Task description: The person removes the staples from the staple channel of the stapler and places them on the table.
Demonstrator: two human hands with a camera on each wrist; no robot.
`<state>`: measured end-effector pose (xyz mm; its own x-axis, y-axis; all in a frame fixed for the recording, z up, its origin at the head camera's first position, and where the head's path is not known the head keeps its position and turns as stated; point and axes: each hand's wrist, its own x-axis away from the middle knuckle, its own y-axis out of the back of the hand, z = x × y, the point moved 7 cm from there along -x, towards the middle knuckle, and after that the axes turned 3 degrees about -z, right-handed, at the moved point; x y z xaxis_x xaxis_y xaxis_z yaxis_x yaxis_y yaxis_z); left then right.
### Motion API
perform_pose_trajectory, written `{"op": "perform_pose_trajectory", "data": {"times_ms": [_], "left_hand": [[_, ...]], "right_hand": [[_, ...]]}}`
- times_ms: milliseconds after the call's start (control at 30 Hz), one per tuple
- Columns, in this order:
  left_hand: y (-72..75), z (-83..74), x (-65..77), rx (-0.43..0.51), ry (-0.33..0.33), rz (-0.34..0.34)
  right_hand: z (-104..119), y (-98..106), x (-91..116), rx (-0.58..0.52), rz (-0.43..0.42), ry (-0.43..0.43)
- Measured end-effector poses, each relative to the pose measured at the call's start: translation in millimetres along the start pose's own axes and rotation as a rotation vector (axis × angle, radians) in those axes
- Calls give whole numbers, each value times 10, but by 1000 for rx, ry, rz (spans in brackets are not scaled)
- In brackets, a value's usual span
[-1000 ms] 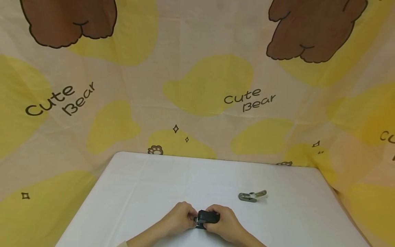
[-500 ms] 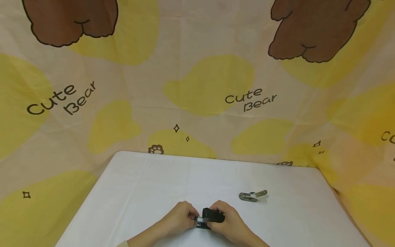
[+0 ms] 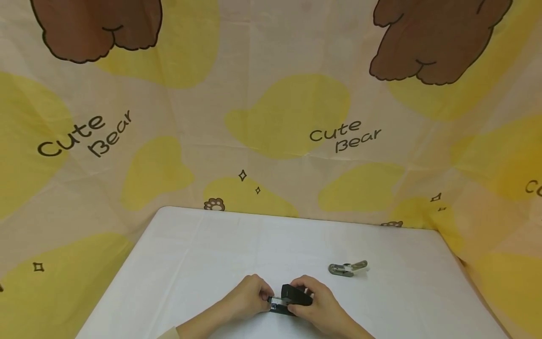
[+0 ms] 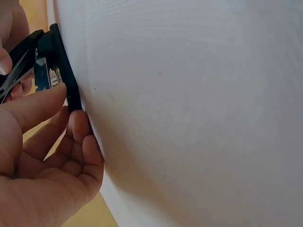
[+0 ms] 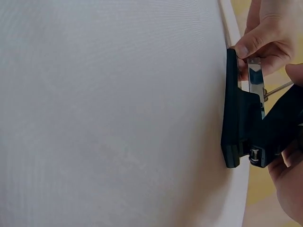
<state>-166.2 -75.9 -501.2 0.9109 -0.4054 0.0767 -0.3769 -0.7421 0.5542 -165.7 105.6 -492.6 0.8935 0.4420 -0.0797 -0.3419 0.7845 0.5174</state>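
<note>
A black stapler (image 3: 279,305) lies near the front of the table with its top cover swung up. The metal staple channel (image 5: 255,78) shows beneath the cover in the right wrist view. My left hand (image 3: 250,296) pinches the front end of the base between thumb and fingers. With the thumb in front and fingers behind, my right hand (image 3: 319,303) grips the raised cover (image 3: 296,294). A thin metal rod (image 5: 278,89) runs between the channel and the cover. Whether staples sit in the channel cannot be told.
Farther back and to the right, a small olive-green stapler (image 3: 348,269) rests on the white table (image 3: 220,249), its upper arm raised. Cloth hanging (image 3: 271,117) with bear prints surrounds the table's back and sides.
My right hand has moved a little to the right with the stapler's cover, and more of the metal channel shows. My left hand has stayed at the front end. The green stapler stays put.
</note>
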Motion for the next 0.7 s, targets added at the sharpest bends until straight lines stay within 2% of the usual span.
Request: {"op": "perform_pose_trajectory", "data": {"times_ms": [367, 700], "left_hand": [[1, 4, -8, 2, -8, -6], [6, 21, 6, 11, 34, -4]], "right_hand": [[4, 68, 30, -6, 3, 14], [50, 134, 50, -22, -2, 37]]}}
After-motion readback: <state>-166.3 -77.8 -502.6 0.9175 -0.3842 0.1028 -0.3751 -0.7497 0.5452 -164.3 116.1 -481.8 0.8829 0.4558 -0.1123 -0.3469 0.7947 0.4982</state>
